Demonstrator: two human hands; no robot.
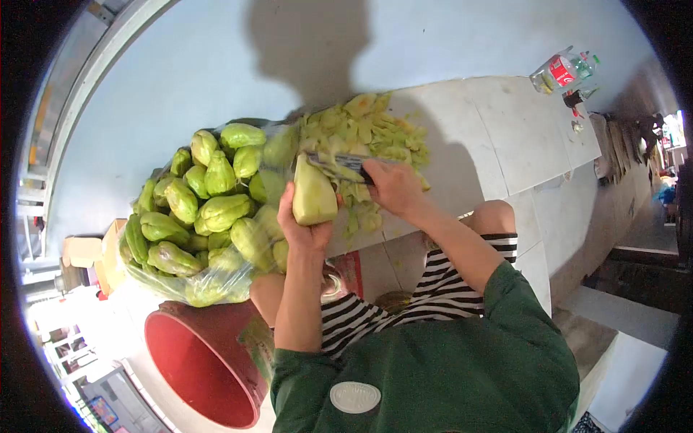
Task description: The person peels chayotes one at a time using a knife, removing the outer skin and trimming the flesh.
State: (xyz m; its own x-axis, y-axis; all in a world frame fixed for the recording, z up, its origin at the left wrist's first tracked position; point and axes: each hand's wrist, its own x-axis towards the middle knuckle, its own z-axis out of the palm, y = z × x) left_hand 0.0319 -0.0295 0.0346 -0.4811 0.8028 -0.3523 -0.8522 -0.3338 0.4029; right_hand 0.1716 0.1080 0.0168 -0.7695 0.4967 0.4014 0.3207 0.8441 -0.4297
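Observation:
My left hand (307,234) is wrapped round the lower part of a pale, peeled chayote (314,195), holding it tilted up in front of me. In my right hand (397,189) is a black-handled knife (352,166), its flat blade lying against the chayote's top end. A strip of peel seems to hang at the blade, though it is blurred. Behind both hands lies a wide heap of green peelings (368,133). Left of the left hand, a clear plastic bag (216,281) bulges with several unpeeled green chayotes (220,172).
A red bucket (198,361) lies tipped near my left side. Plastic bottles (561,71) stand at the far right of the tiled ledge (462,108), against a pale blue wall (447,36). A cardboard box (108,252) is at the left.

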